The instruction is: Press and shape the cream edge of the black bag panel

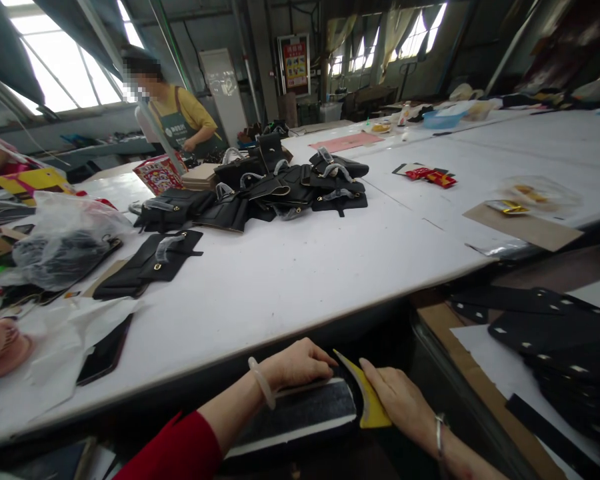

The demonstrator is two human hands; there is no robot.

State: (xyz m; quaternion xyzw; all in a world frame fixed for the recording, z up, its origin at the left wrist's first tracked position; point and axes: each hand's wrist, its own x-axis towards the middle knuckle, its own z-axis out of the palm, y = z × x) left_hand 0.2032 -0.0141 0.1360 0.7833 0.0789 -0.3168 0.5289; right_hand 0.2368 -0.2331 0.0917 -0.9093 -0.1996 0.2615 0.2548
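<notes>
My left hand (pixel 305 363), with a pale bangle on its wrist, has its fingers curled over the top edge of a dark, curved panel (pixel 300 412) with whitish edges, below the table's front edge. My right hand (pixel 395 393), wearing a silver bracelet, grips a yellow piece (pixel 373 403) from its right side. This piece is bent and stands close against the panel's right end. The fingertips of my left hand are near its upper tip. The undersides of both hands are hidden.
Black bags (pixel 280 187) with wrapped handles are heaped on the white table (pixel 305 287). A phone (pixel 105 350) and pink fan (pixel 3 347) lie left. Stacked black pieces (pixel 565 333) are at right. A person (pixel 180 120) in an apron is behind the table.
</notes>
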